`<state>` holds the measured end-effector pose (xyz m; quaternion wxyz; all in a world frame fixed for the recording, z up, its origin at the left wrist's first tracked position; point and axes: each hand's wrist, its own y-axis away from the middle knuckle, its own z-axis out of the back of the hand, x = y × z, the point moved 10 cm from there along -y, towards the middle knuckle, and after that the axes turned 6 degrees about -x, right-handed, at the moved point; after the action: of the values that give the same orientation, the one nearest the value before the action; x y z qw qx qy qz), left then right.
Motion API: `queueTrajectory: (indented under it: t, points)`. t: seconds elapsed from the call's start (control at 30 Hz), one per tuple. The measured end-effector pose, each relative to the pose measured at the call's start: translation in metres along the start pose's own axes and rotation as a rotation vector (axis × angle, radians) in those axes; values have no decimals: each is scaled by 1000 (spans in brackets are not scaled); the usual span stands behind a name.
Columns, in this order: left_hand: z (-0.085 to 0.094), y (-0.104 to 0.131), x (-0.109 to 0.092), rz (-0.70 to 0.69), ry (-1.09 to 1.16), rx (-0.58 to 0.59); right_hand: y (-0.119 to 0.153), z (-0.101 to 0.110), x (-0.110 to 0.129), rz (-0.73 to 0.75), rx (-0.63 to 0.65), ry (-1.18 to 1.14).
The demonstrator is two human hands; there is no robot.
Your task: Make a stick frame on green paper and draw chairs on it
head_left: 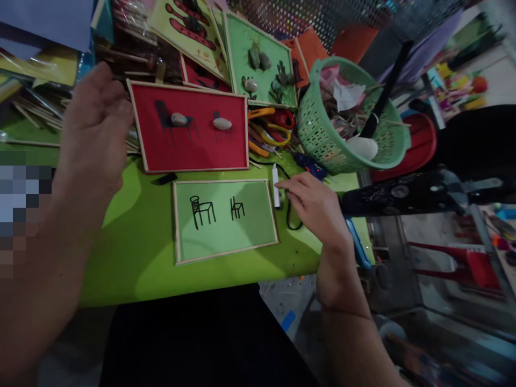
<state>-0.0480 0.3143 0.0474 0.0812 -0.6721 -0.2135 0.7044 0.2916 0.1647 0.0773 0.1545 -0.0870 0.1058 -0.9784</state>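
My left hand (94, 121) is raised beside the left edge of a red framed board (193, 150), its fingers loosely bent and holding nothing I can see. Two chairs are drawn on that board, with a pale pebble on each. Flat on the table below lies a green framed board (226, 236) bearing two chairs in black line. To its right is a white marker (276, 185). The fingertips of my right hand (314, 207) reach the marker's side, stretched out and not wrapped round it. A small black cap-like piece (167, 178) lies under the red board.
A green basket (314, 123) of scraps stands at the back right, with scissors (278, 134) beside it. Behind are a green pebble picture (237, 48) and a yellow picture (161, 21). Thin sticks (36, 113) lie at the left. A black cord (288, 215) curls near my right hand.
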Motion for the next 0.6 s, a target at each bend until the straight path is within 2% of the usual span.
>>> queueTrajectory:
  t: [0.07, 0.13, 0.27, 0.37, 0.5, 0.6]
  points:
    - [12, 1, -7, -80, -30, -83, -1, -11, -1, 33, 39, 117]
    - [9, 5, -12, -66, -98, -47, -5, -18, -2, 48, 77, 207]
    - [11, 11, -25, -78, -287, -59, -13, -27, 0, 120, 154, 347]
    - [6, 12, -24, -95, -307, -7, -16, -32, -3, 185, 183, 385]
    - [4, 14, -28, -56, -284, -4, -14, -24, -11, 200, 90, 236]
    - [2, 19, -41, -21, -224, -11, -8, -1, -13, 173, -89, 75]
